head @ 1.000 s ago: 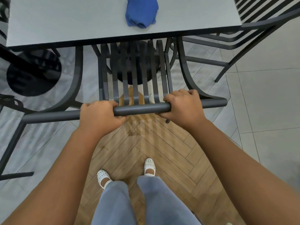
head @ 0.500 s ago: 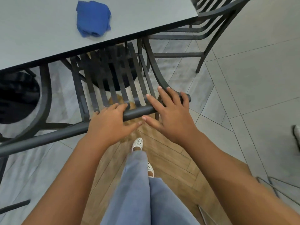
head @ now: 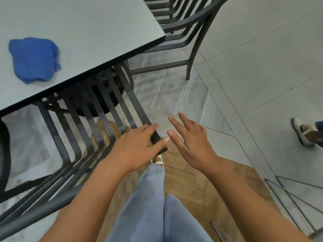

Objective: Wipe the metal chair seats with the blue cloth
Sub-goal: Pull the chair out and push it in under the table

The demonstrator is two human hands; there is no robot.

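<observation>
A: Where is the crumpled blue cloth (head: pixel 34 59) found?

B: It is seen lying on the pale grey surface (head: pixel 87 32), far left, well apart from both hands. Nothing is holding it, so wiping is judged not yet begun.

A: And the dark metal slatted chair (head: pixel 97 119)?

B: It is tucked partly under the surface, seat slats running away beneath the edge. Its top rail is set nearest the person, which is likely why it is handled there.

A: State of the left hand (head: pixel 138 147)?

B: It is laid on the right end of the rail, fingers fairly straight, thumb stretched across the rail's end. No firm grasp is shown; it is read as resting or steadying.

A: The right hand (head: pixel 190 145)?

B: It is held off the chair, just right of the rail's end, fingers spread, nothing in it.

A: Anything else noted?

B: A second dark metal chair (head: pixel 185 34) is seen at the far right corner of the surface. A white shoe (head: pixel 300 131) of another person is seen at the right edge.

A: Next need?

B: The cloth would probably have to be fetched, and the seat brought clear of the surface.
</observation>
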